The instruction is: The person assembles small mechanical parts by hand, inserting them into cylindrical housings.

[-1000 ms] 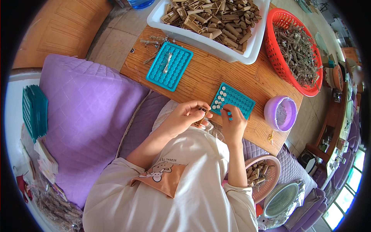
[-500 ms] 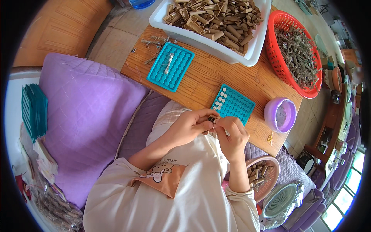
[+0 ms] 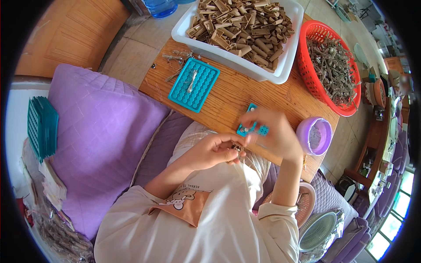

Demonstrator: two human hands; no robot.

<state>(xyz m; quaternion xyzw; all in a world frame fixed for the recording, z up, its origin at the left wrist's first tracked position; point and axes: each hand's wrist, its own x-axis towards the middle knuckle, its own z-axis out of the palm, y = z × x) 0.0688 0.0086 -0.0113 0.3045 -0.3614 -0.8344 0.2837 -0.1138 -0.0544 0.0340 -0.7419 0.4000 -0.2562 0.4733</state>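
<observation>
Brown and small, a piece (image 3: 237,148) is sitting pinched between the thumb and fingers of the left hand (image 3: 215,151), just off the near edge of the wooden worktop (image 3: 232,103). From the head view, its inside is showing too small and shadowed to read. The right hand (image 3: 276,133) is hovering beside the left, its fingertips close to the piece; blur is hiding whether they are touching it or grasping anything, so I cannot tell.

Under and beyond the right hand, a teal tray (image 3: 251,105) is lying partly covered, with white discs (image 3: 253,110) showing in it. To the right of that hand a purple bowl (image 3: 302,136) is standing near the worktop's corner. Ahead of the left hand, a second teal tray (image 3: 180,90) is bearing a pale bundle (image 3: 191,82). Farther ahead of both hands, a white tub (image 3: 245,71) is holding many brown parts (image 3: 245,30), and a red basket (image 3: 305,72) is standing to its right.

As I judge it, the person is working through a fitting step on the held piece, the left hand serving as the clamp. The next move is probably calling for a steady left pinch, with the right fingertips being lined up precisely against the piece's small opening.
</observation>
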